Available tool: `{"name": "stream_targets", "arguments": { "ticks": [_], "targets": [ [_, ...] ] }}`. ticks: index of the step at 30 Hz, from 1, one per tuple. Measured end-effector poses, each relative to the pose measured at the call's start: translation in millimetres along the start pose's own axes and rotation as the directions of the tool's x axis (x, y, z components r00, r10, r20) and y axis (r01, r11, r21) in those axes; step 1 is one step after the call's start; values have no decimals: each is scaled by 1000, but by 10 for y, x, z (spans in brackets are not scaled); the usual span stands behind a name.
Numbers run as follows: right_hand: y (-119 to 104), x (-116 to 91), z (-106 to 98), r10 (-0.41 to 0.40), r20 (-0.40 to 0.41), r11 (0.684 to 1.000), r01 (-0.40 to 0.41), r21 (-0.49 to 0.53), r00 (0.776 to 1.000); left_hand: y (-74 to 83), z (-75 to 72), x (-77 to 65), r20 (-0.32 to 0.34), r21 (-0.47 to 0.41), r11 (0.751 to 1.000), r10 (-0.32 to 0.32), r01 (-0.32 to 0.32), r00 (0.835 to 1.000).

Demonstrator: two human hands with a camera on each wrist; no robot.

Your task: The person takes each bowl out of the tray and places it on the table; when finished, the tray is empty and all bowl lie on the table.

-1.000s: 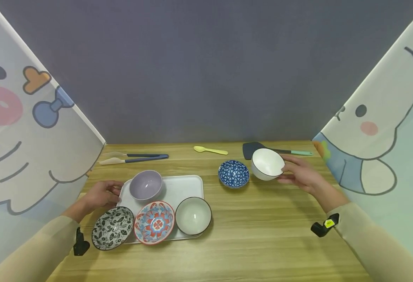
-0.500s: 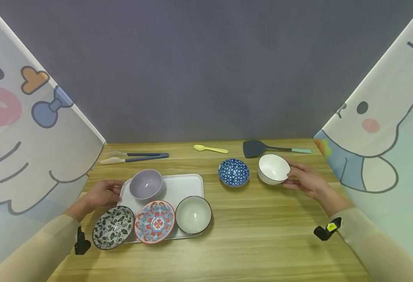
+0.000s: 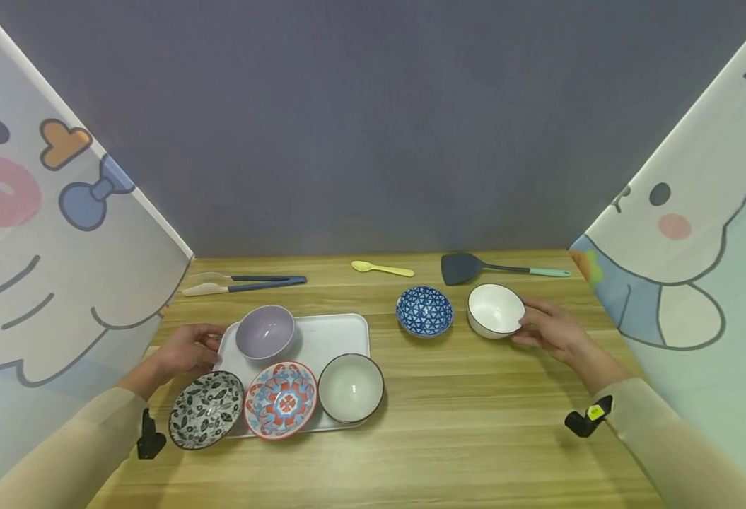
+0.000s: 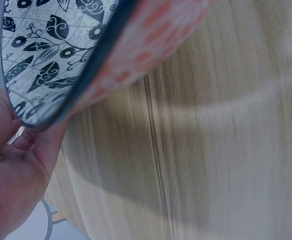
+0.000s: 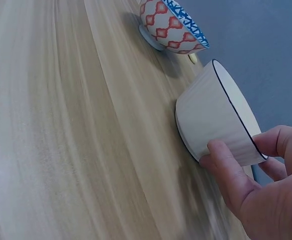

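Note:
My right hand [image 3: 552, 329] pinches the near right rim of a white bowl [image 3: 495, 311] with a dark edge line. In the right wrist view the thumb lies over the rim, and fingers [image 5: 223, 162] press the outer wall; the bowl's base is at the tabletop. My left hand [image 3: 184, 350] grips the left edge of a white tray [image 3: 337, 329], its fingertips partly hidden. On the tray are a lilac bowl [image 3: 264, 332], a red-and-blue patterned bowl [image 3: 281, 401] and a grey-white bowl [image 3: 351, 389]. A black-and-white leaf-patterned bowl [image 4: 55, 55] overhangs the tray's front left corner, beside the left hand.
A blue triangle-patterned bowl [image 3: 424, 311] stands left of the white bowl. Along the back lie tongs [image 3: 258, 283], a yellow spoon [image 3: 382, 268] and a dark spatula [image 3: 464, 268] with a mint handle. A grey wall [image 3: 373, 141] rises behind the wooden table [image 3: 474, 424].
My right hand has brought the white bowl down and slightly to the right, away from the spatula head it overlapped. The left hand has stayed at the tray edge.

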State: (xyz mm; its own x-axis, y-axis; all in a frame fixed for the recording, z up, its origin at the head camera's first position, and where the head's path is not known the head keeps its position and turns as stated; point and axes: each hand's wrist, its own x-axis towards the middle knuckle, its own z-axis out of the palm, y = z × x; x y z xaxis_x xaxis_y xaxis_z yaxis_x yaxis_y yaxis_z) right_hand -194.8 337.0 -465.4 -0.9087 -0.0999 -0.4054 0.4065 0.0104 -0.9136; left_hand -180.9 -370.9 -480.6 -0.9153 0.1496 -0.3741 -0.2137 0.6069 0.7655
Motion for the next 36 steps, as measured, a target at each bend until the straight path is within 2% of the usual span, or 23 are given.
{"name": "stream_targets", "arguments": {
  "ticks": [9,20,28,36],
  "targets": [
    [84,-25,-39,-8,6,999,8,45,1000,40,2,-27,-4,-1,1000,3,-3,1000],
    [222,-74,-125,-95,22,994,93,54,995,40,10,-13,-10,19,1000,17,-17,1000],
    [193,-109,-195,-158,-14,984,156,-81,987,38,19,-18,-15,32,999,4,-4,1000],
    [-109,-176,-215,-249,-39,944,233,-232,968,-15,-4,17,1,6,1000,7,-7,1000]
  ]
}}
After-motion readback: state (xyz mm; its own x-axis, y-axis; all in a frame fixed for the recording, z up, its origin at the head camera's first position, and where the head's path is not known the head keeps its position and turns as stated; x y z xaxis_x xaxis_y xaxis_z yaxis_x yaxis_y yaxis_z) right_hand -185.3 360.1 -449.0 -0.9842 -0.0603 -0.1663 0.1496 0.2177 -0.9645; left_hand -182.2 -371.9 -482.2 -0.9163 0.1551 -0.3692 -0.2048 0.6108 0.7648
